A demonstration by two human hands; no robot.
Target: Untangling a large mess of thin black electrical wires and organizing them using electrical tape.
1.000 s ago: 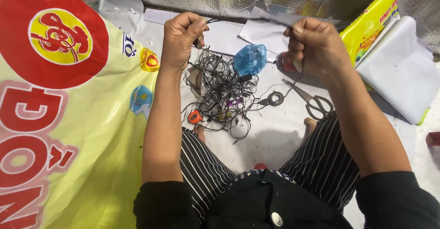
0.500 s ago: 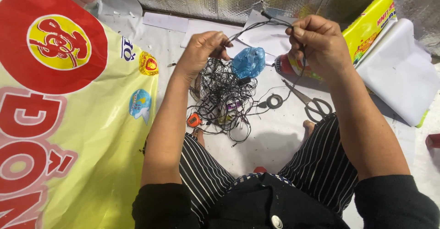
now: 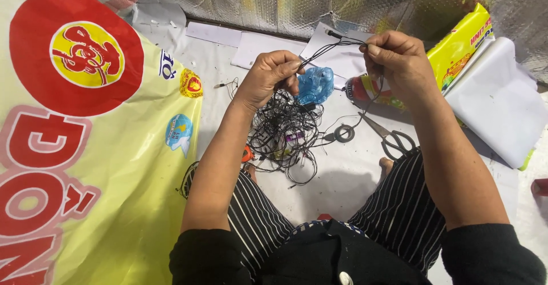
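Where foil wall (image 3: 285,0) meets white floor (image 3: 342,182).

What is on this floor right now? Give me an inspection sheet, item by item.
Surface: white sheet on the floor, with small dark specks.
Job's things: tangle of thin black wires; one strand stretched between both hands.
Clutter: scissors, small black ring, blue plastic wad, red can, white papers, yellow pack, white roll.
Grippers: left hand pinches the strand above the tangle; right hand pinches its other end; fingers closed on it.
Cables: loose wire ends trail across the sheet by the knees.
Surroundings: yellow bag with red print on the left; silver foil wall behind.
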